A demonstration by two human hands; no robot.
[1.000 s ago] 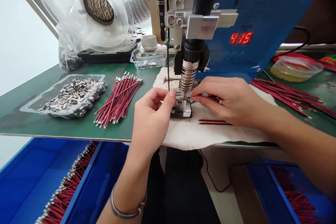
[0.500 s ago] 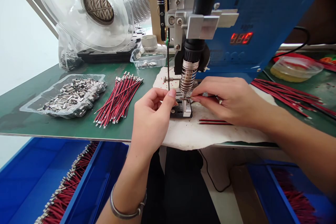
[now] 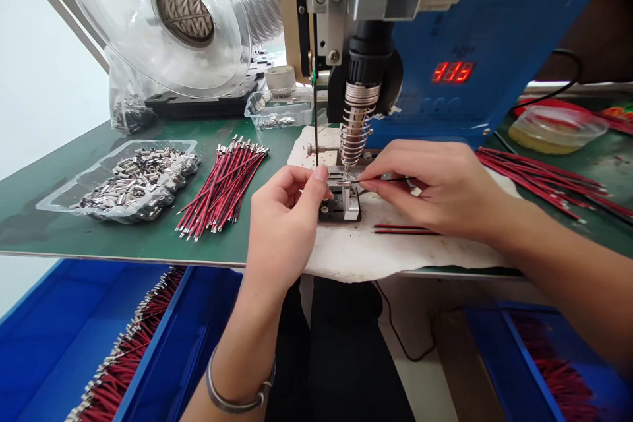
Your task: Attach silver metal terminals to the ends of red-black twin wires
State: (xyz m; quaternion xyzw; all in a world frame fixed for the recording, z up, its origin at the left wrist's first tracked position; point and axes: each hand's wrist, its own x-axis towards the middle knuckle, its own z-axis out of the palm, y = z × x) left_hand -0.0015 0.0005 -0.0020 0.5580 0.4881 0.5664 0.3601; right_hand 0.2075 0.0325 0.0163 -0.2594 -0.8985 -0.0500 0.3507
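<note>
My left hand (image 3: 287, 224) pinches a small metal piece at the left side of the black fixture (image 3: 340, 203) under the machine's coiled soldering head (image 3: 357, 125). My right hand (image 3: 435, 188) is closed on a thin red-and-black wire (image 3: 380, 179), holding its tip at the fixture. The head stands raised just above the fixture. Another red-and-black wire (image 3: 405, 229) lies on the white cloth (image 3: 366, 250) below my right hand.
A bundle of red-and-black wires (image 3: 222, 186) and a clear tray of metal sleeves (image 3: 136, 178) lie at left on the green bench (image 3: 148, 244). More wires (image 3: 544, 181) lie at right. A clear spool (image 3: 163, 13) stands behind. Blue bins (image 3: 59, 343) sit below.
The soldering head and its bracket have risen away from the fixture. The red display reading has changed. Both hands stay at the fixture, almost unmoved.
</note>
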